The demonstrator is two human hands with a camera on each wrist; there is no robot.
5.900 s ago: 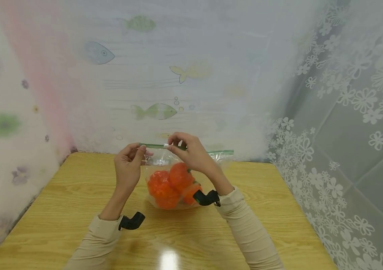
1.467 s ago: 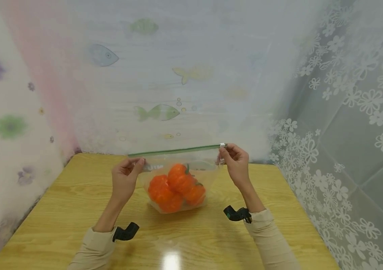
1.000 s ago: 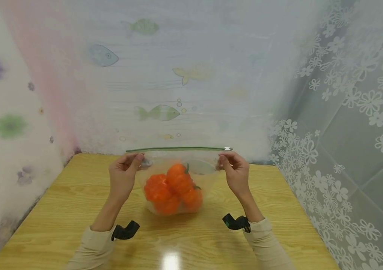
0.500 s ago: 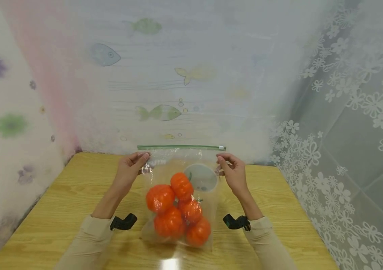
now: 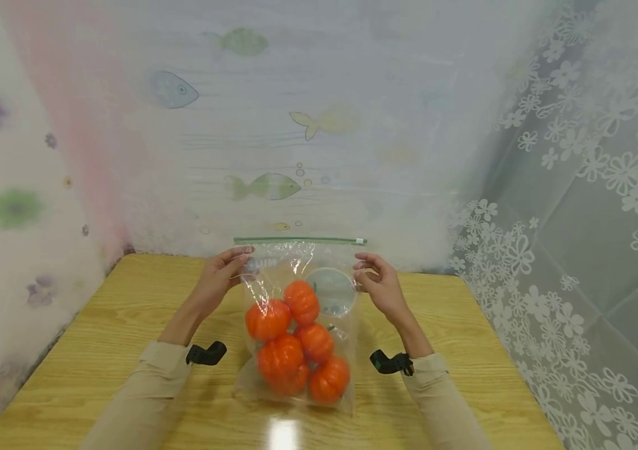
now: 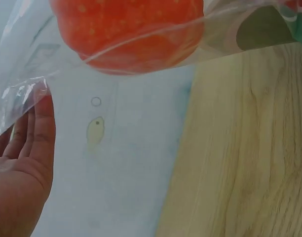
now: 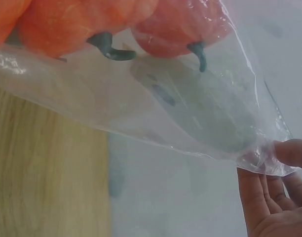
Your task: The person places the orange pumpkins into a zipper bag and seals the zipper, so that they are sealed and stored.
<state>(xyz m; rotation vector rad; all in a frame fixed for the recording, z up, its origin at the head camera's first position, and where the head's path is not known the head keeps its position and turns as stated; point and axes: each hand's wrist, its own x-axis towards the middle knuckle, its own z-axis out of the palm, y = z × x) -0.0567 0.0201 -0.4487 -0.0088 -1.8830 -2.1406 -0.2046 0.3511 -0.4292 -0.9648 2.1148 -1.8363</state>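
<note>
A clear slider zip bag (image 5: 276, 253) stands upright on the table, its green zip strip (image 5: 302, 240) running straight along the top. The white slider (image 5: 359, 240) sits at the strip's right end. Inside are several ribbed orange pumpkins (image 5: 281, 356); green stems show on some in the right wrist view. My left hand (image 5: 217, 275) pinches the bag's upper left edge, its fingers behind the film and its thumb in front. At the upper right edge, my right hand (image 5: 381, 284) pinches the film between thumb and fingers. The left thumb is mostly out of the left wrist view.
The wooden table (image 5: 437, 350) extends around the bag on both sides. Just behind its far edge hangs a pale curtain (image 5: 386, 187) printed with fish. A grey wall with white flower prints (image 5: 555, 312) closes off the right side.
Earlier, the right hand took the slider from mid-strip to the right end, then gripped the bag's side. The bag then came down upright, the pumpkins spreading lower; both hands have since drawn slightly inward.
</note>
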